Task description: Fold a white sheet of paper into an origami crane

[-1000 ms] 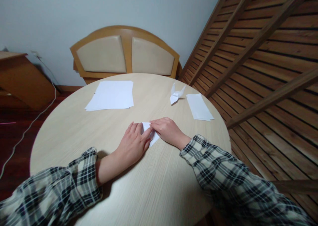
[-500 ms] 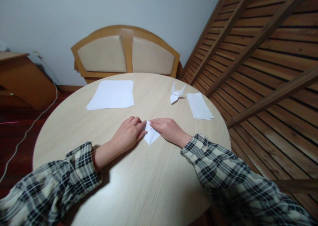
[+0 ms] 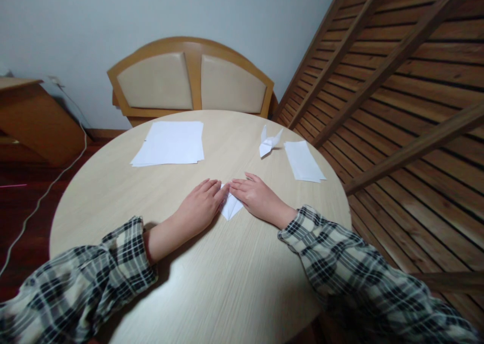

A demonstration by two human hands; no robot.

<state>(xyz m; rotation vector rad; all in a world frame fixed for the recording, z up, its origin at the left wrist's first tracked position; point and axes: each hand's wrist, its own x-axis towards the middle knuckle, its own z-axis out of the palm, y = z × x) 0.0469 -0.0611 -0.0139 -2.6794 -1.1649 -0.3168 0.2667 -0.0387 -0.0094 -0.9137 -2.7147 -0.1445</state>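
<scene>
A small folded piece of white paper [image 3: 230, 209] lies flat on the table, with creases running to a point on the side nearest me. My left hand [image 3: 202, 203] rests on its left part, fingers stretched out and pressing it down. On its upper right, my right hand [image 3: 257, 195] lies flat with the fingers extended. Both hands cover the paper's far end, and their fingertips almost meet there. Beyond my right hand stands a white origami crane [image 3: 266, 145] with two raised points.
The round wooden table [image 3: 212, 293] carries a stack of white sheets [image 3: 172, 142] at the far left and smaller white paper pieces [image 3: 303, 161] at the right. Behind it stands a padded wooden headboard [image 3: 196, 77]. A slatted wooden panel [image 3: 397, 107] leans on the right.
My left hand has moved slightly right and flattened over the folded paper, covering more of it. One finger of my right hand has lifted away from the others.
</scene>
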